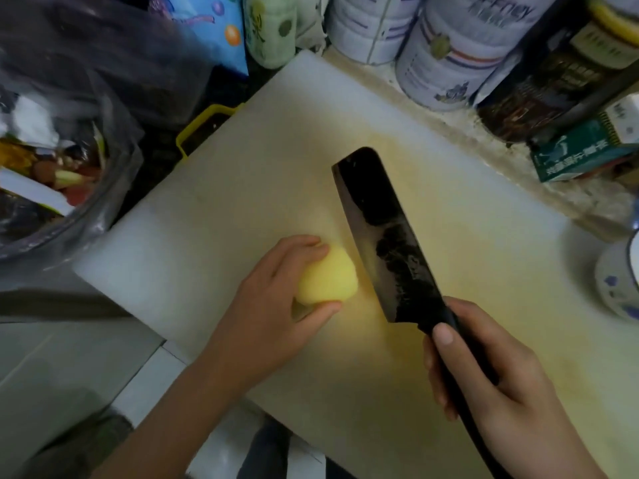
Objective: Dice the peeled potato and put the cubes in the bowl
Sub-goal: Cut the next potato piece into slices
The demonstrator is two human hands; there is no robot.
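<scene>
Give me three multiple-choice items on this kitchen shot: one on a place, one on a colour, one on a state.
1. Where does the peeled potato lie?
A. in a frying pan
B. on the white cutting board
C. on a plate

2. What colour is the blade of the knife?
A. red
B. bright green
C. dark, almost black

3. What is the right hand doing?
A. gripping the knife handle
B. lying flat on the board
C. holding the potato

Answers:
1 B, the potato sits on the board, held by the left hand.
2 C, the broad blade shows dark along its whole face.
3 A, its fingers and thumb wrap round the black handle.
</scene>
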